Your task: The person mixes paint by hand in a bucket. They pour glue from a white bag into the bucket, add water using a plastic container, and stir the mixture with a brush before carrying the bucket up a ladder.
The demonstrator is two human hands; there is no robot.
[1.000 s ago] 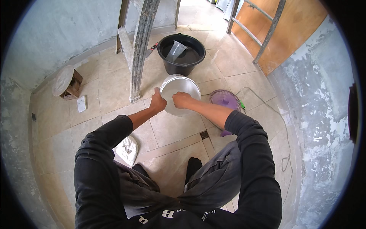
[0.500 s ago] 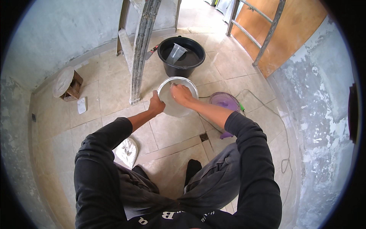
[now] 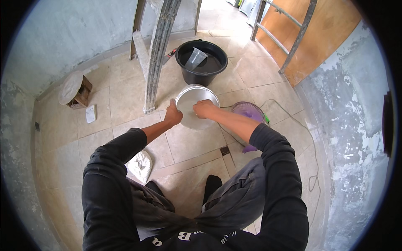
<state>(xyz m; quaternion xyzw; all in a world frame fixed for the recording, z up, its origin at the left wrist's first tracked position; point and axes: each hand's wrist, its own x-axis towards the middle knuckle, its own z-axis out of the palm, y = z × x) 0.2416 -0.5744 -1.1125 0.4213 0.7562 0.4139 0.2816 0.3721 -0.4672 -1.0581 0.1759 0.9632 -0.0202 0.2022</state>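
A white bucket (image 3: 187, 96) stands on the tiled floor in front of me, with pale, greyish-white material inside. My left hand (image 3: 173, 114) is closed on its left rim, thumb up. Inside the bucket's mouth, my right hand (image 3: 204, 109) is curled into a fist-like grip over the material. What it holds, if anything, is hidden by the fingers. Just beyond the bucket sits a black tub (image 3: 201, 78) holding a clear plastic cup (image 3: 195, 59) tipped on its side. An open white bag (image 3: 140, 167) of white powder lies near my left foot.
A spattered ladder (image 3: 156, 62) rises left of the tub. A purple fan (image 3: 247, 109) with a trailing cable (image 3: 307, 133) lies to the right. Another ladder (image 3: 298, 39) leans by a wooden board (image 3: 331, 37). A small wooden stand (image 3: 82, 95) is at the left.
My right hand has moved from the far left part of the bucket's mouth toward its near right. My left hand keeps its grip on the rim.
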